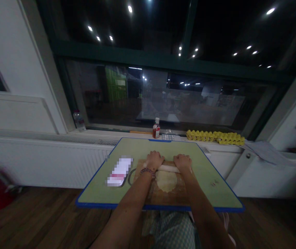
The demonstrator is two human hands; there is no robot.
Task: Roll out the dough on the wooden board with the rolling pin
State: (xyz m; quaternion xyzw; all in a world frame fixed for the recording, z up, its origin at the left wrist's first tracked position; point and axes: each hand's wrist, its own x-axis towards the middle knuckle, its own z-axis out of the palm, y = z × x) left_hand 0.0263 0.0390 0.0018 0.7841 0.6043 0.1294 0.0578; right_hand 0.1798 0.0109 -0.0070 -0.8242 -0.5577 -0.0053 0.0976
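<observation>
A pale rolling pin (169, 168) lies crosswise between my hands, at the far edge of a flat, roundish sheet of dough (166, 181). My left hand (155, 160), with a beaded bracelet on its wrist, is closed over the pin's left part. Over its right part, my right hand (183, 162) is closed in the same way. Under the dough is a wooden board (173, 199), partly covered by my forearms. The dough reaches from the pin toward me, and its near edge looks slightly wavy.
The board rests on a small green table (202, 193) with a blue rim. Left of it lies a lit phone (119, 172). On the windowsill behind stand a small red-labelled bottle (156, 128), yellow egg trays (215, 137) and a clear bottle (79, 121).
</observation>
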